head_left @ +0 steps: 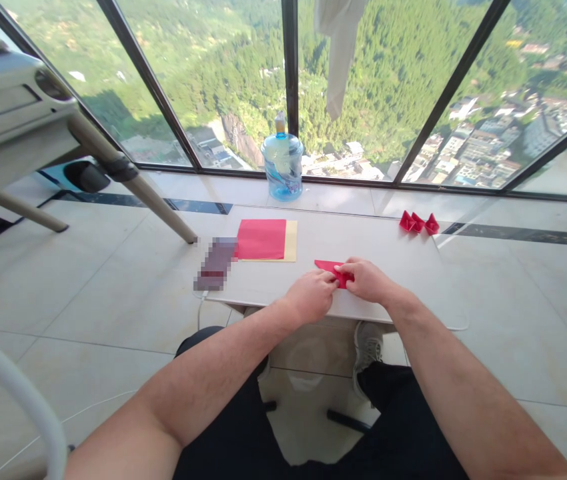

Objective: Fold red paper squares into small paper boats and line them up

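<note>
Low pale table [377, 235] in front of a seated person, near a row of tall windows. Both bare hands meet over its near edge, a little right of the middle.

Work in hand: a folded red paper [327, 265], its pointed end sticking out leftward past the fingers, much of the rest covered by them. It is held at the tabletop, close to the near edge.

Left hand [312, 295]: fingers bent, tips on the paper's lower part; thumb hidden, so I cannot tell whether it pinches. Right hand [366, 277]: closed, thumb and fingers gripping the paper's right part. The fingertips of the two hands are close together.

Left of the hands, toward the far side of the table: red sheets [262, 238] lying flat over a yellow sheet [291, 241], which shows along the right and lower edges. Just beside them, at the table's left end, a dark flat object [217, 261], blurred; a white cable [200, 311] hangs from the near end.

Far right corner of the table: three small red folded shapes [418, 224], two touching, the third just beside.

Beyond the table, against the window frame, stands a blue water jug [282, 170], upright. One grey shoe [367, 344] shows below the near edge.
</note>
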`<state>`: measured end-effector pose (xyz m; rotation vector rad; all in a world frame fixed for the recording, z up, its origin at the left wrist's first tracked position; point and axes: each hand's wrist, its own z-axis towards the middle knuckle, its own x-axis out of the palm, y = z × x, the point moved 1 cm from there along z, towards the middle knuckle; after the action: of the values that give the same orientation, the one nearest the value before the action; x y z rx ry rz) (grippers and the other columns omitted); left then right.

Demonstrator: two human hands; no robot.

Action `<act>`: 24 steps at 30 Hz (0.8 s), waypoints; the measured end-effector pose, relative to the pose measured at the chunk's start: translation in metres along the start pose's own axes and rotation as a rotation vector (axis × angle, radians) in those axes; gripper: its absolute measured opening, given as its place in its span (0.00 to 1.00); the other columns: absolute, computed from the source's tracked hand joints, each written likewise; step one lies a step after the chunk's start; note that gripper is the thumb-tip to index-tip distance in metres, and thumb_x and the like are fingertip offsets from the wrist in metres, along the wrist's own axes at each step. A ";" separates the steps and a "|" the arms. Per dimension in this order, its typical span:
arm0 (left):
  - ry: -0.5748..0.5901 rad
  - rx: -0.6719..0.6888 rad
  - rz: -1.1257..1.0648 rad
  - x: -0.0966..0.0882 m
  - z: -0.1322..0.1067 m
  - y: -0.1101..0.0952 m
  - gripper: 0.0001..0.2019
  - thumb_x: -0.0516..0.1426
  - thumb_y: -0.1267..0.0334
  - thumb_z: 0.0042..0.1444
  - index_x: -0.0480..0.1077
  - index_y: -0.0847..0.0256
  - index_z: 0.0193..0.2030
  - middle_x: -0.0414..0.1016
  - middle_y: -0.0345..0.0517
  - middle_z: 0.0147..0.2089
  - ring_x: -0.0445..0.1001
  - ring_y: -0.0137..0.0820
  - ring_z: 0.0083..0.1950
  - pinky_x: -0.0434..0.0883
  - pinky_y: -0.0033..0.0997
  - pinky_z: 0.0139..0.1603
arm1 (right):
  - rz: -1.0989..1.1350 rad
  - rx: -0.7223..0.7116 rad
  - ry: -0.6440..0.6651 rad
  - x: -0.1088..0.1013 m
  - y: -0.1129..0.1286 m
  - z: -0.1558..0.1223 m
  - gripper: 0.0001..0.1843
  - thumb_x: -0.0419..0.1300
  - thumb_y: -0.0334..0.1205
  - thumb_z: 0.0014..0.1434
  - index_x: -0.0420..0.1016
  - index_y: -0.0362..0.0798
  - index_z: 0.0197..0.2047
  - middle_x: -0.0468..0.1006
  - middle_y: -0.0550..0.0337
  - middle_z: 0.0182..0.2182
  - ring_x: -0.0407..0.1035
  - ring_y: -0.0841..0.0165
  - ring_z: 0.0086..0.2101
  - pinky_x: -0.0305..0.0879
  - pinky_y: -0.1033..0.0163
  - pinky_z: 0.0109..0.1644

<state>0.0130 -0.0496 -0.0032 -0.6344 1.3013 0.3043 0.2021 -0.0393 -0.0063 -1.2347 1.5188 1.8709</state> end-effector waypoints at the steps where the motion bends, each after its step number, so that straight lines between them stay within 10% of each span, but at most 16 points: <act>1: 0.001 -0.008 -0.004 -0.001 0.000 0.000 0.18 0.50 0.68 0.62 0.75 0.62 0.55 0.76 0.52 0.54 0.73 0.39 0.55 0.69 0.40 0.61 | -0.007 0.001 0.003 -0.001 0.001 0.000 0.13 0.58 0.28 0.53 0.81 0.49 0.38 0.74 0.58 0.35 0.69 0.70 0.34 0.62 0.67 0.41; 11: 0.076 -0.240 -0.069 -0.015 0.030 0.010 0.15 0.49 0.67 0.63 0.79 0.57 0.39 0.82 0.46 0.43 0.78 0.36 0.46 0.72 0.35 0.52 | -0.020 -0.003 0.080 -0.013 0.004 0.000 0.10 0.62 0.34 0.49 0.78 0.48 0.37 0.73 0.60 0.34 0.68 0.70 0.32 0.63 0.67 0.40; 18: 0.034 -0.357 -0.030 -0.007 0.046 0.013 0.12 0.52 0.67 0.60 0.75 0.60 0.46 0.77 0.49 0.46 0.77 0.36 0.43 0.73 0.34 0.45 | 0.056 0.092 -0.032 -0.012 -0.001 0.003 0.15 0.54 0.25 0.49 0.75 0.47 0.39 0.79 0.60 0.32 0.70 0.69 0.33 0.63 0.67 0.39; 24: -0.001 -0.254 0.021 -0.002 0.048 0.017 0.13 0.53 0.69 0.59 0.75 0.66 0.47 0.75 0.56 0.49 0.72 0.39 0.53 0.69 0.35 0.57 | -0.111 0.162 -0.180 -0.015 -0.007 0.003 0.16 0.59 0.30 0.51 0.79 0.46 0.44 0.79 0.53 0.41 0.72 0.63 0.42 0.65 0.62 0.48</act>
<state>0.0410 -0.0072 0.0008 -0.8352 1.2792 0.4920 0.2141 -0.0310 0.0025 -1.0268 1.4436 1.7023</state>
